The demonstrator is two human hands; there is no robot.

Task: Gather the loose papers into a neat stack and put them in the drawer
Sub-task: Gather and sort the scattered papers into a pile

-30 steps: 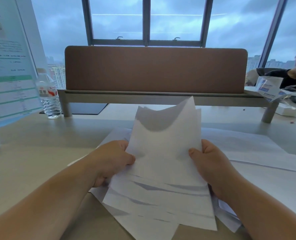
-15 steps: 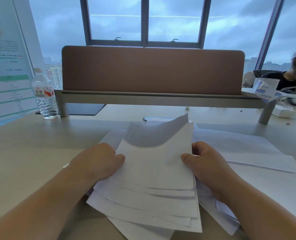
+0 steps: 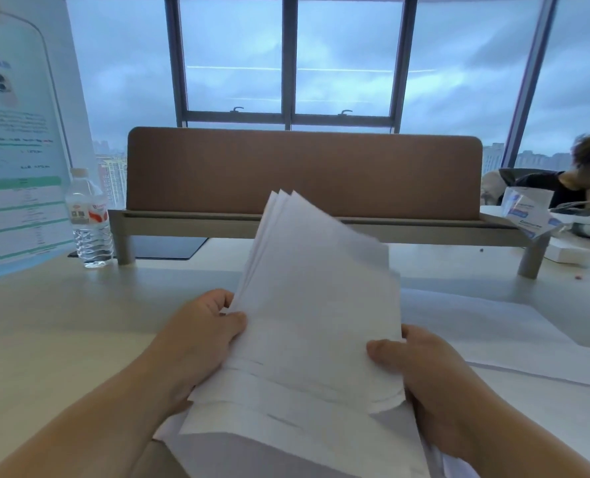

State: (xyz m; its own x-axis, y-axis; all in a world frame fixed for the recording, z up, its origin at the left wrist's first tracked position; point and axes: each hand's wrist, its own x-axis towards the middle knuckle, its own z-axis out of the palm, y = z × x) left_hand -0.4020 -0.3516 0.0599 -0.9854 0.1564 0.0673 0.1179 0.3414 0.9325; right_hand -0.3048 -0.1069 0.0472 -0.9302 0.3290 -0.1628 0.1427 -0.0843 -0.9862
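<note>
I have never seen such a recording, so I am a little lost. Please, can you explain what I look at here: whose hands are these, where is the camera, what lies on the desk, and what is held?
No machine here: these are a person's two bare hands. The single camera sits on that person's head and looks forward and down, so both arms enter from below.

The left hand and right hand grip a bundle of papers by its sides, tilted up off the desk. The sheets are not yet squared; their edges stick out unevenly.

More loose sheets lie flat on the desk to the right. At the left stands a water bottle. Behind is a brown divider, then windows. No drawer shows.
</note>
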